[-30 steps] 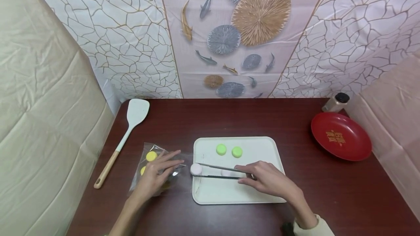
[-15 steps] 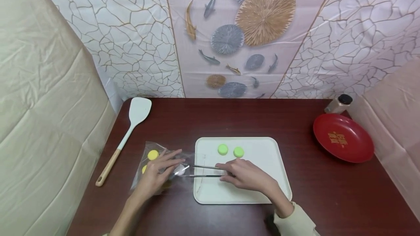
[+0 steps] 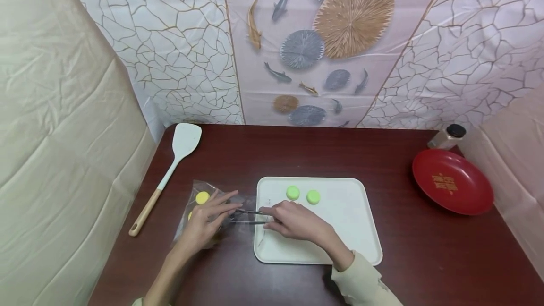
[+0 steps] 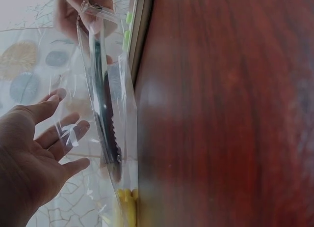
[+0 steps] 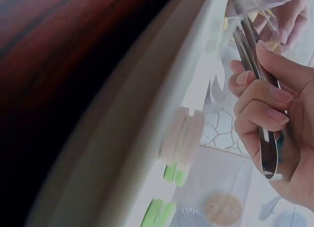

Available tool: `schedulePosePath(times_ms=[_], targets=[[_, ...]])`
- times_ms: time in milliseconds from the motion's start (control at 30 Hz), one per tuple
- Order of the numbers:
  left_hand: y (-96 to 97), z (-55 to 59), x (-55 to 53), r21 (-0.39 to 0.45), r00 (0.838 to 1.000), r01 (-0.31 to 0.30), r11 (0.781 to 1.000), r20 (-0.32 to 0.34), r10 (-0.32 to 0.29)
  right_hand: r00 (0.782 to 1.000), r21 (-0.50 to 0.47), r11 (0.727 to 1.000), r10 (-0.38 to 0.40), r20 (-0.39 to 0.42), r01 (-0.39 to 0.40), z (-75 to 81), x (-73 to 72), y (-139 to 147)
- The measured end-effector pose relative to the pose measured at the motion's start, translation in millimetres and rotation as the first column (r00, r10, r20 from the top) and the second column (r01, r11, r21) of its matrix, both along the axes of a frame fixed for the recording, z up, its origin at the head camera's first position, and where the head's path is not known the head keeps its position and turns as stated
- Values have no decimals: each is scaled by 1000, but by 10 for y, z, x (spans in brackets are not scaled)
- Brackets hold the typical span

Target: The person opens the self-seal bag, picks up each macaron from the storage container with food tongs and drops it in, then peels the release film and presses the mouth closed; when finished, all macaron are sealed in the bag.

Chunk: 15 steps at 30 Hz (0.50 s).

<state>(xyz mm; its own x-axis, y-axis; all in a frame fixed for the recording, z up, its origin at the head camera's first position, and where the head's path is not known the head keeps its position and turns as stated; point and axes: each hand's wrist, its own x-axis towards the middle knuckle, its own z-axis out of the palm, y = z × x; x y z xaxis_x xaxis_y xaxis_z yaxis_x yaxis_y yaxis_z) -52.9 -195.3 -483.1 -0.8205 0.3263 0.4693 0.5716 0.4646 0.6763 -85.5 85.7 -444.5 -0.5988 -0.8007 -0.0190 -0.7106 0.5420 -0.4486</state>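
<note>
My right hand (image 3: 293, 221) holds metal tongs (image 5: 268, 158) with its fingers curled round them. The tongs reach left into the mouth of a clear plastic bag (image 4: 128, 138), their tips hidden behind my left hand in the head view. My left hand (image 3: 206, 218) lies over the bag, fingers spread and fairly straight against the film. Yellow macarons (image 3: 202, 197) sit inside the bag. Two green macarons (image 3: 293, 192) rest on the white tray (image 3: 331, 249). A pink macaron (image 5: 182, 136) stands near them in the right wrist view, hidden by my right hand in the head view.
A white spatula (image 3: 185, 140) with a wooden handle lies at the left of the dark red table (image 3: 229, 155). At the far right are a red plate (image 3: 454, 192) and a black-capped jar (image 3: 447, 137). Fabric walls stand at the back and sides.
My right hand has moved left with the tongs, carrying a pale pink macaron from the tray's left edge into the bag. My left hand stays over the bag. The head view has shifted slightly.
</note>
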Motion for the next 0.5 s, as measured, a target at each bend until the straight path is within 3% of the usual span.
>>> schedulePosePath(times_ms=[300, 500], targets=[[12, 16, 5, -6, 1000, -2, 1000, 17, 2, 997, 19, 999, -46, 67, 45, -67, -28, -61], [15, 10, 13, -5, 1000, -6, 1000, 7, 6, 992, -29, 996, -85, 95, 88, 1, 47, 181]])
